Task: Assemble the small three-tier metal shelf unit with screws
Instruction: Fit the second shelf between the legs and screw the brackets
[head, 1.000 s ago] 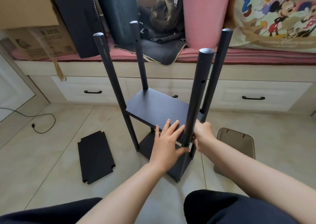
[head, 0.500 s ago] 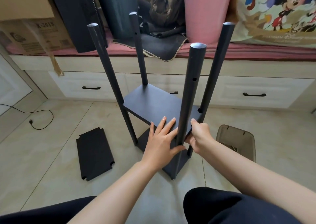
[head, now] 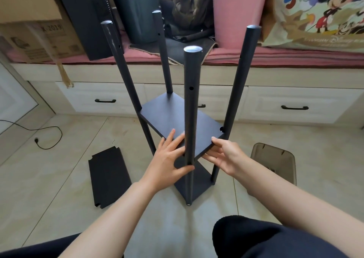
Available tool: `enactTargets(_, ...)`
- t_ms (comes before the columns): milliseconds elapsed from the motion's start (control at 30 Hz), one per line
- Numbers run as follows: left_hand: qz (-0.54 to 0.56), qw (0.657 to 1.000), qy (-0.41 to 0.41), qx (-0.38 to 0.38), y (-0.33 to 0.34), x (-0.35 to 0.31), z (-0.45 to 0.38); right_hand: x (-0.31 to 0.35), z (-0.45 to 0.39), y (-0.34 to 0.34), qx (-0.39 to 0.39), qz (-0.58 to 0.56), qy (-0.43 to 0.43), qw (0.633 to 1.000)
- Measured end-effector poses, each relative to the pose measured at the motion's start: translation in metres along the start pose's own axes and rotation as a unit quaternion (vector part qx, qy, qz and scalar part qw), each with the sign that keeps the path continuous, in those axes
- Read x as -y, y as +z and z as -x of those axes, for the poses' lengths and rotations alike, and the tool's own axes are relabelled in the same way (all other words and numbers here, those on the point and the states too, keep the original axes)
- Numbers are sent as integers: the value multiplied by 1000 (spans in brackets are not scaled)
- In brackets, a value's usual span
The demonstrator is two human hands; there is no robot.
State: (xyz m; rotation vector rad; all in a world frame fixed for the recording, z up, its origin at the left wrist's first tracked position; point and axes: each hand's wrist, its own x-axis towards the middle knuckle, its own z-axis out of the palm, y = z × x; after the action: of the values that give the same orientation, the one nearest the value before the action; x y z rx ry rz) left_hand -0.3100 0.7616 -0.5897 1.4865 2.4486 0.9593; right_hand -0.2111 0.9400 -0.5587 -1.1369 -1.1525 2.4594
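Note:
The black shelf unit stands on the floor with four upright poles, the nearest being the front pole [head: 190, 119]. A middle shelf board [head: 173, 116] sits between the poles above a bottom board [head: 199, 181]. My left hand [head: 167, 163] lies with its fingers flat on top of the middle board's near corner, and its thumb crosses the front of the near pole below the board. My right hand [head: 224, 155] pinches the board's near right edge, thumb on top and fingers underneath. A third, loose shelf board [head: 109, 179] lies flat on the tiles to the left.
A brown translucent container [head: 273, 163] sits on the floor at right. A black cable with a plug [head: 47, 137] trails at left. Behind the shelf are a drawer bench [head: 295, 104], a pink bucket [head: 236, 11], a dark bin [head: 136, 11] and a cardboard box [head: 29, 31].
My right hand has moved from beside the front pole to the middle board's right edge and now pinches it. The left hand stays on the board's corner.

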Motion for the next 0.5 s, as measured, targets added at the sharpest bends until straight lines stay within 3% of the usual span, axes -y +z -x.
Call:
enactTargets(67,173,979,-107,-18,-7,-1,6,-1,-1,3,5,19,-6,1000)
enactTargets(100,278,945,-165,-41,-11,-3,9,-2,-1,3,4,21,-10,1000)
enactTargets(133,384,895,-210,-82,-12,-4,12,-2,-1,4,2,19,-12,1000)
enactTargets(200,558,759,-282,-184,-10,-8,11,-2,-2,5,-1,15,-13,1000)
enactTargets(233,605,700,-316,-210,-8,-10,7,-2,-1,5,-1,17,-12,1000)
enactTargets(267,631,664,-340,-211,-5,-15,1,-2,-1,5,-2,20,-13,1000)
enactTargets(333,644,656,-351,-178,1,-26,-10,-2,-1,5,-2,35,-16,999)
enactTargets(433,575,719,-354,-163,9,-35,-18,1,-1,3,4,71,-13,997)
enactTargets(500,562,726,-356,-173,10,-35,-18,5,-2,0,0,118,-12,993)
